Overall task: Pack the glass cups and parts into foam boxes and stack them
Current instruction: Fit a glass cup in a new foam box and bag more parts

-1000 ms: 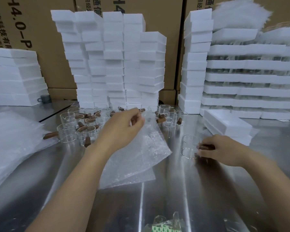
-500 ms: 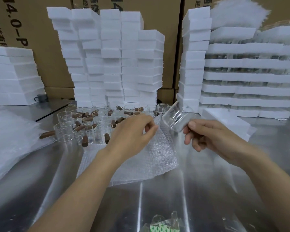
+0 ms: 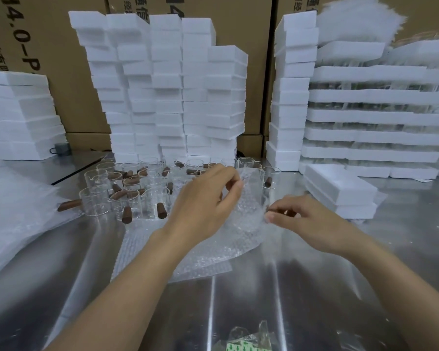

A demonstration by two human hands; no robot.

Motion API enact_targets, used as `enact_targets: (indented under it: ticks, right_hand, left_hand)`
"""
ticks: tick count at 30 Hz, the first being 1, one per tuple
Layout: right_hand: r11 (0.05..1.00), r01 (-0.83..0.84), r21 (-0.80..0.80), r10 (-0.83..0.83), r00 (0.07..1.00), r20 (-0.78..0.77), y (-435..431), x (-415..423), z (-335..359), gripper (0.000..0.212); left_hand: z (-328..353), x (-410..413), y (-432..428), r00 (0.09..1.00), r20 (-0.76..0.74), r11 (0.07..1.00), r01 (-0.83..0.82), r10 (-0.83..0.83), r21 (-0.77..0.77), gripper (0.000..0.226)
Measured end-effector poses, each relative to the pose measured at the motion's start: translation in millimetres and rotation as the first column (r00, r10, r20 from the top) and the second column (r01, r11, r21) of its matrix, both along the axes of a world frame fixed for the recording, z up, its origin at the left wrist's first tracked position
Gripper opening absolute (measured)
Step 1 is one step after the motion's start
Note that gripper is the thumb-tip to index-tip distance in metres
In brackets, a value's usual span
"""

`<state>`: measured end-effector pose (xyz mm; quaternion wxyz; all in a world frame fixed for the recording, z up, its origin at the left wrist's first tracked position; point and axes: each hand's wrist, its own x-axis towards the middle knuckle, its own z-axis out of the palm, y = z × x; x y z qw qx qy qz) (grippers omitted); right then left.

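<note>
My left hand pinches the top edge of a bubble-wrap bag and holds it up off the steel table. My right hand grips the brown wooden handle of a glass cup that sits down inside the bag's mouth; the cup is mostly hidden by the wrap. Several more glass cups with brown handles stand in a cluster behind my left hand. White foam boxes lie stacked two high at the right.
Tall stacks of white foam blocks line the back in front of cardboard cartons. Packed foam trays rise at the right. A pile of bubble-wrap bags lies at the left. A small plastic packet sits at the near edge.
My right hand lifted the glass cup from the table, swung it left and lowered it into the bag. My left hand kept the bag's edge raised.
</note>
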<state>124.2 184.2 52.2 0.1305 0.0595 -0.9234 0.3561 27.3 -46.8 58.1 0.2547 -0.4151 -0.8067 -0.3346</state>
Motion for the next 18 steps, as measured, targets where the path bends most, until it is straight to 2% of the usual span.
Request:
enact_targets:
  ticks: [3,5,8,11,13,15,17,18]
  right_hand:
    - [0.995,0.008,0.101,-0.007,1.000,-0.014,-9.2,-1.2,-3.2,0.016]
    - [0.995,-0.011,0.099,0.011,1.000,-0.001,-13.9,-2.4,-5.3,0.025]
    - [1.000,-0.017,-0.013,0.017,1.000,0.004,-15.2,-3.8,-6.8,0.047]
    - [0.982,0.018,-0.190,-0.019,1.000,-0.002,-14.9,-4.4,-9.1,0.043]
    - [0.945,0.012,-0.328,-0.018,1.000,-0.013,-15.0,-5.6,-10.1,0.033]
    - [0.913,0.012,-0.408,-0.019,1.000,-0.011,-15.5,-5.5,-8.3,0.025]
    - [0.898,0.019,-0.440,-0.031,0.999,-0.019,-12.7,-5.6,-6.2,0.017]
    - [0.896,0.020,-0.444,-0.040,0.999,-0.036,-10.7,-5.7,-5.3,0.018]
  left_hand:
    - [-4.4,5.1,5.1,0.998,-0.047,0.999,0.027,-0.029,-0.030,0.015]
    - [-7.8,9.8,9.6,0.993,-0.103,0.998,0.059,-0.062,-0.034,0.014]
    - [-11.8,15.6,17.3,0.973,-0.206,0.994,0.112,-0.109,0.004,0.014]
    - [-12.7,21.5,24.5,0.948,-0.283,0.984,0.170,-0.146,0.061,0.015]
    - [-9.1,23.8,25.6,0.932,-0.348,0.973,0.165,-0.102,0.158,0.017]
    - [-0.7,22.3,20.9,0.932,-0.362,0.936,0.116,0.013,0.331,0.017]
    - [8.3,16.4,11.7,0.961,-0.264,0.877,0.053,0.085,0.478,0.027]
    - [11.6,11.8,6.4,0.983,-0.170,0.857,0.030,0.068,0.514,0.035]
